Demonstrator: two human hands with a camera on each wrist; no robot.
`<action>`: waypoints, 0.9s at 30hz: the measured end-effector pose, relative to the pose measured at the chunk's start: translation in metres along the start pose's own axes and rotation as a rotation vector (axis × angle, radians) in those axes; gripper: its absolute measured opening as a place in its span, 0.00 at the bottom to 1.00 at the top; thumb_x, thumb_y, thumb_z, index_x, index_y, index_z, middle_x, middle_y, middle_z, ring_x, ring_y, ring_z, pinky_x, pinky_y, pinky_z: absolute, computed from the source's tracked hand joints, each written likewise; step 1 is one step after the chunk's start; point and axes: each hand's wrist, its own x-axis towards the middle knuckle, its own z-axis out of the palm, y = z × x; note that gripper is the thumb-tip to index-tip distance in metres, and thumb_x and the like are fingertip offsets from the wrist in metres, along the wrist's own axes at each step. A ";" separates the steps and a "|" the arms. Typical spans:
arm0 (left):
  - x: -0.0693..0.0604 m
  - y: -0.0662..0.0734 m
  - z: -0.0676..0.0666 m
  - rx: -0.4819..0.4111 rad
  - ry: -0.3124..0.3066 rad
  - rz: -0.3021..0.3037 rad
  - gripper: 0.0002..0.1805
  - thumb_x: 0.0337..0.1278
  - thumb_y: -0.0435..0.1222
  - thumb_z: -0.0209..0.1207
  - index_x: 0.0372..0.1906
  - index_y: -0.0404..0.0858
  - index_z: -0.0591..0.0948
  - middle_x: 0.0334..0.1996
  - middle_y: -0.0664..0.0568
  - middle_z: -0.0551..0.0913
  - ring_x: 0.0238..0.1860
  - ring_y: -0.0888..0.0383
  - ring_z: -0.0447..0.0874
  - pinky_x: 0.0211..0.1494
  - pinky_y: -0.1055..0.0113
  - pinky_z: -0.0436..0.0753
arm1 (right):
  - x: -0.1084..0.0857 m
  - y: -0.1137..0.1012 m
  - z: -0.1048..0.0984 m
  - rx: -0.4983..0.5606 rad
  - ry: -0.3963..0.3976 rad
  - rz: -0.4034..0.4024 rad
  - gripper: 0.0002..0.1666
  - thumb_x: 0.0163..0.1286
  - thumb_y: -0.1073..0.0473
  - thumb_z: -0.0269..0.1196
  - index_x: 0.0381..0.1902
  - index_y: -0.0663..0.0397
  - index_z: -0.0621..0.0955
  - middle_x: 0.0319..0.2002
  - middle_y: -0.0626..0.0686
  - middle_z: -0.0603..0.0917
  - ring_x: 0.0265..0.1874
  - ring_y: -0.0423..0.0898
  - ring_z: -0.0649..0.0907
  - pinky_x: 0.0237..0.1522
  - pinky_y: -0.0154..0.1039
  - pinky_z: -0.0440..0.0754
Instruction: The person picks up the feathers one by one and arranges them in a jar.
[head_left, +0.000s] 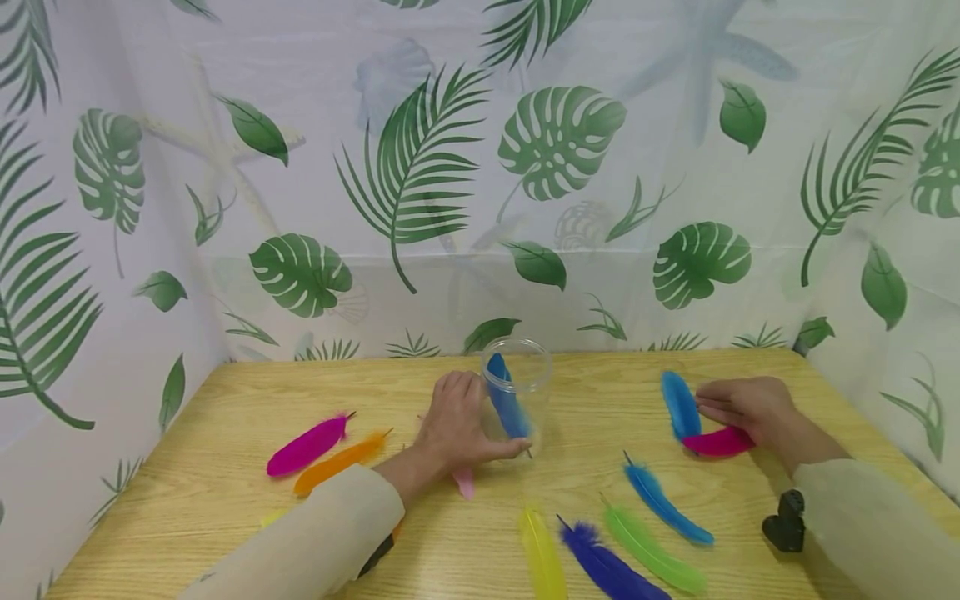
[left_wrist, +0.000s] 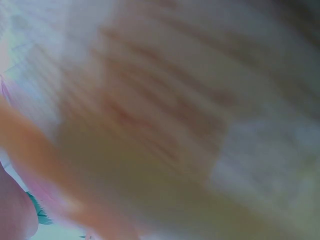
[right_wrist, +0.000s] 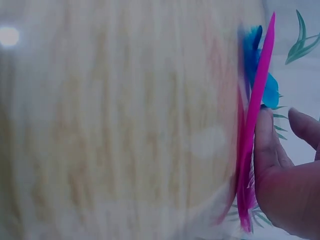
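left hand clamped round clear cup, twelve o'clock on table; right hand: fingers together, thumb apart, by blue feather, magenta feather, cup's three o'clock. best pinch one lightly, cup steady.

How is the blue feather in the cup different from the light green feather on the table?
The blue feather is blue, while the light green feather is light green. The blue feather leans inside the clear cup; the light green feather lies on the table. The blue feather's quill points down, but the light green feather's quill points toward the back. Both are feathers.
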 end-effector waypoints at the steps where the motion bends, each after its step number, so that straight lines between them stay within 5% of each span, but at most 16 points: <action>1: 0.000 0.000 0.000 0.001 0.000 -0.002 0.47 0.38 0.73 0.64 0.48 0.35 0.75 0.46 0.47 0.78 0.54 0.49 0.73 0.66 0.54 0.68 | 0.000 0.000 0.002 -0.025 0.010 -0.008 0.10 0.69 0.70 0.62 0.47 0.70 0.81 0.26 0.48 0.88 0.29 0.43 0.90 0.39 0.41 0.87; 5: 0.000 0.000 0.001 0.000 0.001 -0.007 0.47 0.38 0.73 0.64 0.47 0.35 0.75 0.46 0.48 0.78 0.54 0.49 0.73 0.65 0.54 0.69 | 0.000 -0.001 0.007 -0.180 0.049 -0.034 0.37 0.67 0.70 0.64 0.67 0.85 0.62 0.24 0.44 0.86 0.26 0.41 0.89 0.37 0.39 0.87; 7: 0.000 0.000 0.001 0.003 0.003 -0.006 0.47 0.38 0.73 0.64 0.47 0.35 0.75 0.46 0.48 0.78 0.54 0.49 0.73 0.65 0.54 0.69 | -0.001 -0.001 0.009 -0.260 0.070 -0.034 0.40 0.66 0.69 0.65 0.68 0.84 0.59 0.23 0.44 0.85 0.25 0.40 0.89 0.35 0.38 0.87; 13: 0.000 0.000 0.001 0.012 0.001 -0.007 0.47 0.38 0.73 0.63 0.47 0.35 0.75 0.46 0.48 0.78 0.53 0.49 0.73 0.65 0.54 0.69 | -0.002 -0.001 0.011 -0.384 0.101 -0.032 0.39 0.67 0.66 0.66 0.68 0.82 0.62 0.22 0.44 0.86 0.24 0.40 0.89 0.34 0.37 0.87; 27: 0.000 0.000 0.001 0.022 -0.015 -0.009 0.48 0.39 0.74 0.62 0.48 0.35 0.74 0.46 0.48 0.78 0.53 0.49 0.73 0.65 0.55 0.69 | -0.006 -0.005 0.012 -0.353 0.013 -0.044 0.32 0.70 0.69 0.60 0.66 0.80 0.64 0.26 0.41 0.83 0.26 0.38 0.85 0.35 0.35 0.87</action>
